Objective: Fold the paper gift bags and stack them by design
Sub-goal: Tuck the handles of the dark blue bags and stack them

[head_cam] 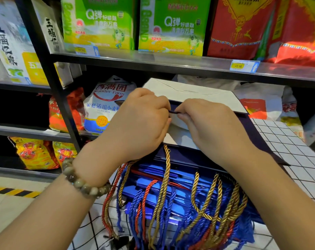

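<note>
Pinching the navy rim of the gift bag (198,94), the left hand (140,121) curls tight. The rim runs between both sets of fingertips. The right hand (207,123) pinches it too, above the stacked bags (171,179).

Left hand (142,121), right hand (210,125), both pinching

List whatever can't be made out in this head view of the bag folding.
- Head view: fingertips of the left hand and right hand, hidden behind their own knuckles at the navy bag edge.
- Stacked blue bags, their designs: under rope handles and forearms.
- Print on the white base: too small.
</note>
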{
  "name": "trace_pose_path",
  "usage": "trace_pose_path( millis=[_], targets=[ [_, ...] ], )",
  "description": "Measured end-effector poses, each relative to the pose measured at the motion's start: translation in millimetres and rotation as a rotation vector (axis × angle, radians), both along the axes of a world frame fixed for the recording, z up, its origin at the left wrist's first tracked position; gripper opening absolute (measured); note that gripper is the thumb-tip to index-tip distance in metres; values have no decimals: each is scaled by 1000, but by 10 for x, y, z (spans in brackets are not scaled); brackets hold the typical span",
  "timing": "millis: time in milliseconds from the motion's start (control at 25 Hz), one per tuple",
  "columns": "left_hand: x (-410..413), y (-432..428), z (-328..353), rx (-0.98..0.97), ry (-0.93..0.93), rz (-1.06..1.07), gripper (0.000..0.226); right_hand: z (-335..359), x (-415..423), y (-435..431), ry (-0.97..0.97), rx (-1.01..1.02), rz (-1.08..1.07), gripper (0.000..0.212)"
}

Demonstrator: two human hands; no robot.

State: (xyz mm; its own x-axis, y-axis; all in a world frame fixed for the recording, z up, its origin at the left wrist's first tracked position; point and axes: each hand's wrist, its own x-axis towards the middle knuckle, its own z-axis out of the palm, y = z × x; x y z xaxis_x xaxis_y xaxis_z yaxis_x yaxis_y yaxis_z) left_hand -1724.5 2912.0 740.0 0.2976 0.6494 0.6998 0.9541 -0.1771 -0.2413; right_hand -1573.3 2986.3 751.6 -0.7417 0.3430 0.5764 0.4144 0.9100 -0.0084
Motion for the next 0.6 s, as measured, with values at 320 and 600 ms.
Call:
trace_pose_path(
  millis=[320,600],
  targets=[
    [15,-125,47,-195,-727,-126,33,-25,35,-66,74,133,-44,21],
    [-17,145,347,-652,-814,-44,15,-58,32,-38,78,204,2,23]
  ],
)
